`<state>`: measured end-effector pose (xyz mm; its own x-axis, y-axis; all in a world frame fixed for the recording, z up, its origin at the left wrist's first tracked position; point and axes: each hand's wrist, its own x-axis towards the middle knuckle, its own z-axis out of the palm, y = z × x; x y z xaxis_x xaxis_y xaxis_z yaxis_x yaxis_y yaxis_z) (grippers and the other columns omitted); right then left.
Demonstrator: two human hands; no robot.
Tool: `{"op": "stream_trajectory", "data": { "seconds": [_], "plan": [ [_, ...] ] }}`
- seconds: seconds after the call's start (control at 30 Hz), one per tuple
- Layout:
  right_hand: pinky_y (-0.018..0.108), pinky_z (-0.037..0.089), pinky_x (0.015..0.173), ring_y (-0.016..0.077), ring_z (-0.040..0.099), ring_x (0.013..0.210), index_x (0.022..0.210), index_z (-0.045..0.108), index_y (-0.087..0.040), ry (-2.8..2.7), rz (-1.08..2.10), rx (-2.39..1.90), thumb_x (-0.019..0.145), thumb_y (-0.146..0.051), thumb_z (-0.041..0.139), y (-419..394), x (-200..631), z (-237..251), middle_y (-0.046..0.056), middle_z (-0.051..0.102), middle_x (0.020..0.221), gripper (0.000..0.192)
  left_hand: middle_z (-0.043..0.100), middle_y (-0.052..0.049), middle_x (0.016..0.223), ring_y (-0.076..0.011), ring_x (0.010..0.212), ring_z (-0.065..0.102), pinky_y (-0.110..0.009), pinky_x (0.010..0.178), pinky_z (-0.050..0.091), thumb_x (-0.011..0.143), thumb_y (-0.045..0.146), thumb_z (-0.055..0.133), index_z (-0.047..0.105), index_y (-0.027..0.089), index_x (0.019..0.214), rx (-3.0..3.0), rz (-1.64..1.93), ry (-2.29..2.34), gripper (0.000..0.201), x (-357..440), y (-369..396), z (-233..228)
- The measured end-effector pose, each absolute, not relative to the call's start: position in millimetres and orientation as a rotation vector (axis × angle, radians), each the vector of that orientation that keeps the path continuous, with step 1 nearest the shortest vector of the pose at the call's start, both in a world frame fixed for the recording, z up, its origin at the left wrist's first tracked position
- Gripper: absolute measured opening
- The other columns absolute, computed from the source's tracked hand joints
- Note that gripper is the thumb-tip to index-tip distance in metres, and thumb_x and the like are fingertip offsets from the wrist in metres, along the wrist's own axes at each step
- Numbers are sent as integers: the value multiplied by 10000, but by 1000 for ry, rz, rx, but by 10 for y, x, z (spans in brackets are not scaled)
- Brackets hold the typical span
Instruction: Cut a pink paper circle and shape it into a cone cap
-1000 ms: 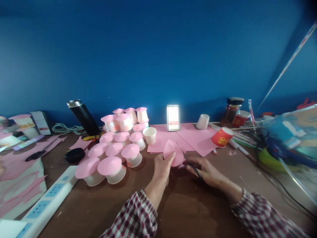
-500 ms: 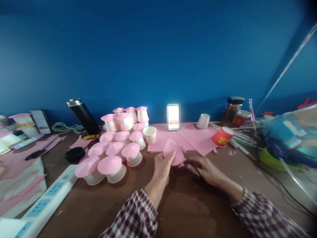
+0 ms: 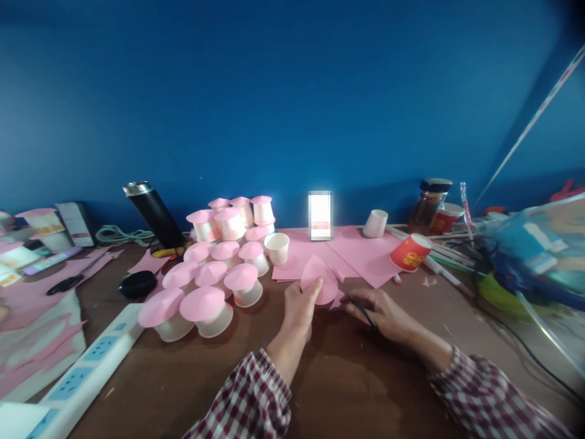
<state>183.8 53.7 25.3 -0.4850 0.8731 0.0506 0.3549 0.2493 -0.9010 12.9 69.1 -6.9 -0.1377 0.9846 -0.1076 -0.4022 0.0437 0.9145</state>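
Between thumb and fingers, my left hand (image 3: 301, 305) pinches a round piece of pink paper (image 3: 323, 283) above the table. My right hand (image 3: 381, 312) is closed around a pair of scissors (image 3: 340, 280), whose blades point up and left at the paper's right edge. A small pink paper scrap (image 3: 337, 299) shows between the two hands. To the left stand several small paper cups topped with pink paper cones (image 3: 202, 303). An uncovered white paper cup (image 3: 276, 249) is beside them. Pink paper sheets (image 3: 299, 244) lie behind my hands.
A white power strip (image 3: 85, 369) runs along the left front. A black flask (image 3: 153, 213) leans at the back left. On the right are a red paper cup (image 3: 410, 253), an upturned white cup (image 3: 375, 224), a brown jar (image 3: 428, 205) and a blurred plastic bag (image 3: 543, 244).
My right hand and the scissors have shifted very slightly to the right. The left hand and the paper look nearly the same.
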Motion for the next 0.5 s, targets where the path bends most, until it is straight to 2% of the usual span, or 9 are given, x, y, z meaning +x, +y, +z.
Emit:
{"op": "stream_trajectory", "data": {
  "seconds": [0.5],
  "plan": [
    [195,338,504,91,438,569,841,631,-130,-1954,1226,-1140,830,-431,556,529,1839,255,-10,528,648,311,657,-75,648,-155,564,579,-276,555,439,623,429,732,684,65,820,767,1445,1064,417,134,699,-90]
  ]
}}
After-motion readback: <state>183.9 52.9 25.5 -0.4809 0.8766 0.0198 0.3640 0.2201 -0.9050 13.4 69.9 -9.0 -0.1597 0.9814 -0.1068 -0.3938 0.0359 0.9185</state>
